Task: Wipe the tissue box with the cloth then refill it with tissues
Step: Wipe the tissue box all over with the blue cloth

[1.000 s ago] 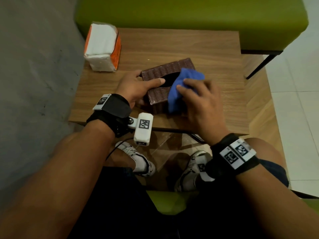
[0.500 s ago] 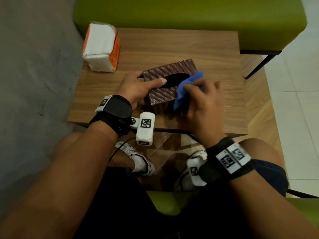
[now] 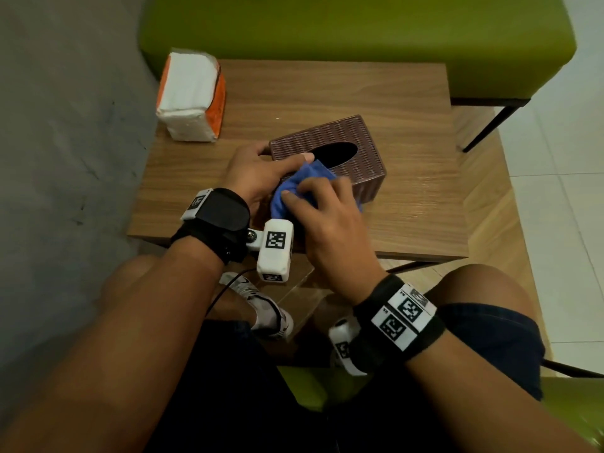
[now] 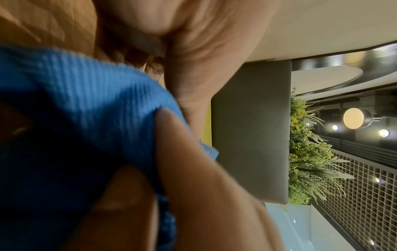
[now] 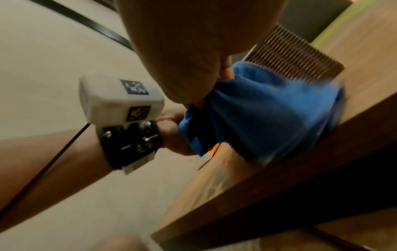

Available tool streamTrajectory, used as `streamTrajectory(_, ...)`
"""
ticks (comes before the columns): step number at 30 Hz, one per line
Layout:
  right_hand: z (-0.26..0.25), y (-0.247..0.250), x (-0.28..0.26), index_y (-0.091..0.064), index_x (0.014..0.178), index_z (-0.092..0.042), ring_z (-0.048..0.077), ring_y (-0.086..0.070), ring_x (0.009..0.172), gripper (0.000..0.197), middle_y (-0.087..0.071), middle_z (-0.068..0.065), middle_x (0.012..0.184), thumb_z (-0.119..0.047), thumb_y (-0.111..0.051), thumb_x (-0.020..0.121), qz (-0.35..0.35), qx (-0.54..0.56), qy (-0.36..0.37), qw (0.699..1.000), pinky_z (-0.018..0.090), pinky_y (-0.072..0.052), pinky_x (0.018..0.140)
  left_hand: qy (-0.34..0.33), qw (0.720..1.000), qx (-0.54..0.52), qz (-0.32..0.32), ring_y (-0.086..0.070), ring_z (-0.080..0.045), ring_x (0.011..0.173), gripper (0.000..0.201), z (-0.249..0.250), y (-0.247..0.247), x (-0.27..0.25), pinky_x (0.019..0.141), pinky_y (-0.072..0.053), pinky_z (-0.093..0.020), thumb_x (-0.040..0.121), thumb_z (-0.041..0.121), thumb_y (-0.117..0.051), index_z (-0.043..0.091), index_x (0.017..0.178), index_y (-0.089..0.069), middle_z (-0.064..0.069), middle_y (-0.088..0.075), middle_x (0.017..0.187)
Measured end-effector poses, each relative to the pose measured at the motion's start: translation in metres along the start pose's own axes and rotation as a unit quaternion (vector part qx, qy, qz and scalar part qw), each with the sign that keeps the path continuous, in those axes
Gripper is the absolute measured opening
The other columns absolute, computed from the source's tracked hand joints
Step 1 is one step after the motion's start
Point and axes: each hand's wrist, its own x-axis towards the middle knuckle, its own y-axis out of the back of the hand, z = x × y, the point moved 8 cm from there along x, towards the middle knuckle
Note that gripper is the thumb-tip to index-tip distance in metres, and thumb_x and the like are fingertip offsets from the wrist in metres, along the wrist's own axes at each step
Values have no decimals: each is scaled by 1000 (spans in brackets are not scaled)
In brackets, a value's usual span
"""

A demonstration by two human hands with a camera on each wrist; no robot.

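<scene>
A brown woven tissue box (image 3: 356, 142) with a dark oval slot stands on the wooden table (image 3: 408, 103). My left hand (image 3: 261, 173) grips its near left end, thumb laid along the top edge. My right hand (image 3: 322, 209) holds a bunched blue cloth (image 3: 304, 181) against the box's near side at the left corner. In the right wrist view the blue cloth (image 5: 264, 110) presses on the ribbed box wall (image 5: 294, 57). The left wrist view is filled by the blue cloth (image 4: 86, 118) and blurred fingers (image 4: 193, 169). A white pack of tissues (image 3: 192, 93) with orange sides stands at the table's far left corner.
A green upholstered bench (image 3: 359, 31) runs behind the table. A grey wall (image 3: 65, 125) is close on the left. The table's near edge (image 3: 408, 255) lies just in front of my wrists, with my knees and shoes under it.
My right hand has slid the cloth from the box's right top, down and left along its near side toward my left hand. The left hand kept its hold on the box.
</scene>
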Motion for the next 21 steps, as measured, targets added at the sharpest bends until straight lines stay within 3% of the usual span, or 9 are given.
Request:
streamTrajectory(1, 5, 1, -1, -72, 125, -9, 32, -49, 106, 28, -63, 14, 123, -13, -60, 100, -11, 0, 15, 1000, 38, -42, 85, 3, 1000, 4, -3, -79, -13, 70, 28, 0, 0, 0, 60, -60, -27, 82, 22, -93, 12, 105, -79, -4, -82, 90)
streamTrajectory(3, 42, 16, 1, -73, 124, -10, 33, -51, 106, 30, -63, 15, 123, -9, -58, 98, 22, 0, -33, 999, 38, -42, 86, 18, 999, 25, -10, -76, -8, 60, 33, -1, 0, -3, 48, -56, -24, 84, 28, -91, 18, 111, -75, -1, -80, 92)
streamTrajectory(5, 82, 36, 4, -74, 123, -11, 32, -50, 106, 31, -62, 14, 121, -4, -58, 98, 71, 4, -113, 991, 31, -37, 85, 28, 999, 31, -13, -79, -9, 68, 42, -3, 1, -3, 49, -58, -26, 84, 32, -91, 21, 118, -71, 0, -80, 99)
streamTrajectory(7, 96, 39, 10, -74, 124, -12, 32, -49, 105, 29, -62, 13, 120, -7, -57, 100, 67, -9, -145, 987, 22, -25, 83, 36, 998, 47, -9, -80, -13, 74, 45, -4, 2, -5, 50, -58, -26, 81, 39, -92, 23, 117, -70, 3, -80, 98)
streamTrajectory(10, 96, 33, 18, -73, 125, -13, 31, -48, 106, 27, -63, 9, 125, -12, -58, 103, 34, -22, -111, 993, 21, -23, 83, 63, 991, 119, -18, -68, -12, 67, 53, -9, 12, -6, 55, -48, -26, 72, 59, -92, 23, 100, -64, 5, -75, 89)
streamTrajectory(12, 102, 34, 24, -73, 124, -13, 32, -49, 108, 25, -64, 9, 130, -14, -60, 103, 17, -22, -74, 997, 21, -24, 85, 70, 986, 147, -24, -59, -12, 72, 54, -6, 25, -5, 62, -43, -29, 69, 62, -92, 24, 91, -60, 3, -68, 87)
streamTrajectory(17, 104, 31, 40, -75, 122, -11, 36, -52, 106, 28, -66, 13, 130, -17, -54, 104, -29, -11, -5, 999, 21, -26, 87, 25, 976, 202, -75, -74, -14, 85, 47, 22, 7, 5, 66, -57, -26, 81, 48, -90, 14, 111, -76, 3, -78, 98)
streamTrajectory(19, 106, 32, 43, -75, 121, -12, 37, -52, 105, 27, -66, 13, 129, -15, -54, 104, -30, -5, -12, 999, 23, -28, 86, 25, 973, 214, -85, -76, -12, 78, 40, 26, -1, 10, 61, -57, -23, 83, 44, -90, 17, 110, -78, 3, -78, 92)
streamTrajectory(21, 100, 37, 38, -75, 121, -12, 35, -52, 106, 26, -65, 12, 127, -13, -55, 104, -13, 13, -37, 999, 23, -30, 86, 28, 974, 210, -82, -72, -5, 62, 34, 24, -3, 13, 48, -51, -18, 83, 42, -90, 18, 105, -79, 4, -77, 87)
